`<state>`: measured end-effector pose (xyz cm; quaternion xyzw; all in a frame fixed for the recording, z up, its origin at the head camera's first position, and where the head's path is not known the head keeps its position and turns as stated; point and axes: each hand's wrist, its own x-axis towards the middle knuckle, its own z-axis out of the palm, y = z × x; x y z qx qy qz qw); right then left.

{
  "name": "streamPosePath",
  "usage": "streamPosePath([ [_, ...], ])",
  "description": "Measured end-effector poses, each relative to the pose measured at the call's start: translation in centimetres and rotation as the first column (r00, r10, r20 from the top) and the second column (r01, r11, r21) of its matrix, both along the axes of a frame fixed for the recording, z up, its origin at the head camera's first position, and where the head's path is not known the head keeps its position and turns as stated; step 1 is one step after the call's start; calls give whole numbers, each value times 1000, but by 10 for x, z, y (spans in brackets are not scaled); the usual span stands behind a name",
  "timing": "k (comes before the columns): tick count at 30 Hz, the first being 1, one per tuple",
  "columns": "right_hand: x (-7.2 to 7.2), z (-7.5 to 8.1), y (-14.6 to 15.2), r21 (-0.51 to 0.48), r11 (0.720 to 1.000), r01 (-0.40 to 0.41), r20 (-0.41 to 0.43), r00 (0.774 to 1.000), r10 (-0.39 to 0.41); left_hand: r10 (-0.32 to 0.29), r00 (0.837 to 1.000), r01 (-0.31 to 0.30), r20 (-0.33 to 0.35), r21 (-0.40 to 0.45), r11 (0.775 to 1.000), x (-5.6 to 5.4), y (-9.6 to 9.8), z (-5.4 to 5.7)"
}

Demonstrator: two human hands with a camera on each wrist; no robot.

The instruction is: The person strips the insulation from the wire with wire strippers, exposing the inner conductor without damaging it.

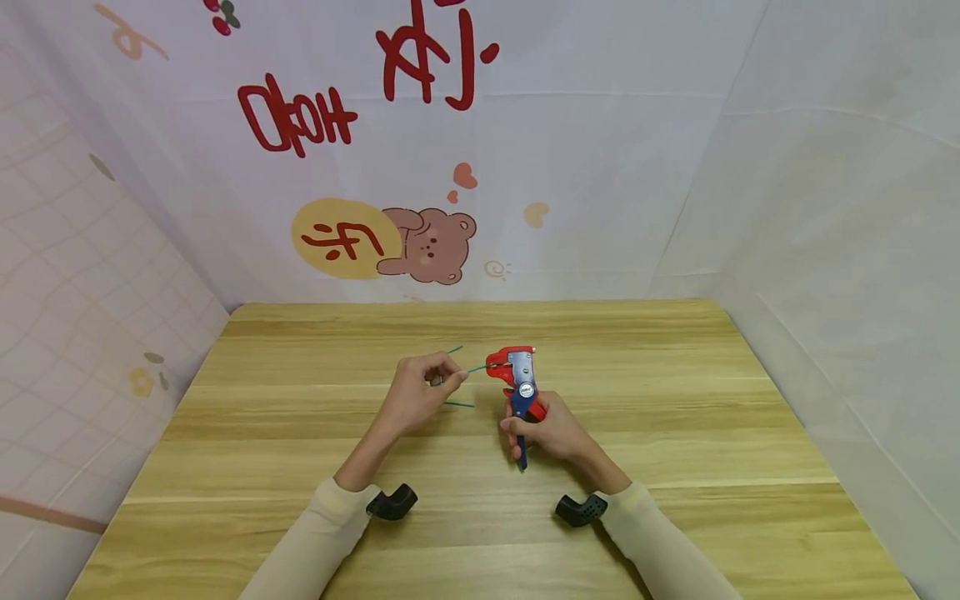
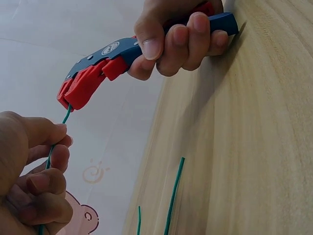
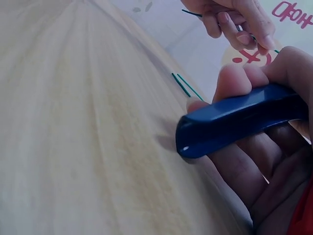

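My left hand [image 1: 420, 390] pinches a thin green wire [image 1: 476, 369] between thumb and fingertips. One end of the wire enters the red jaws of a red and blue wire stripper [image 1: 522, 367]. My right hand [image 1: 553, 427] grips the stripper's handles, fingers wrapped round them, and holds the tool above the table. In the left wrist view, the wire [image 2: 67, 113] runs up from the left fingers [image 2: 44, 183] into the tool's mouth, which hides its tip. From the right wrist, the blue handle [image 3: 234, 120] shows inside the curled fingers.
Two more green wire pieces, one longer-looking [image 2: 175, 193] and one shorter-looking [image 2: 139, 220], lie on the wooden table [image 1: 637, 350] near my left hand. White printed cloth [image 1: 600, 150] stands behind the table and at both sides. Black wrist mounts [image 1: 392, 502] sit at both cuffs.
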<state>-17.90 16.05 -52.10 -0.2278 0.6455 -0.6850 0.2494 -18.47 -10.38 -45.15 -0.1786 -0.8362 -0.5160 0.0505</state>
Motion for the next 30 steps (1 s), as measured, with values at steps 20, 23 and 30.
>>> streamPosePath([
  [20, 3, -1, -6, 29, 997, 76, -39, 996, -75, -19, 998, 18, -60, -21, 1000, 0, -4, 7],
  [23, 5, 1, -8, 52, 994, 99, -33, 995, -97, -20, 998, 18, -55, -25, 1000, 0, -4, 7],
  [30, 8, 5, -9, 101, 988, 117, -45, 993, -113, -21, 999, 20, -34, -34, 999, -1, -4, 6],
])
